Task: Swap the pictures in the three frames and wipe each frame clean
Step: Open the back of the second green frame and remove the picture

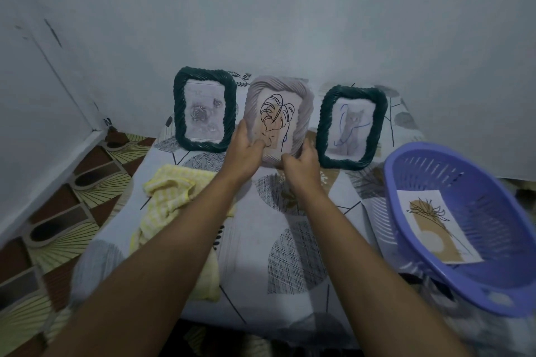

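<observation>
Pale lilac, the middle frame (pixel 278 113) is held at its lower corners by the left hand (pixel 246 148) and the right hand (pixel 301 159), each grip closed round the rim, seemingly to keep it upright. Its face is turned toward the camera, with the long axis near vertical and slightly tilted. It is flanked by the left green frame (pixel 179 113) and the right green frame (pixel 323 127). Whether its base rests on the counter (pixel 290 226) cannot be told.

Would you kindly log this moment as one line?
left hand, right hand: grip grey frame | yellow cloth: on table | basket: holds spare picture
</observation>
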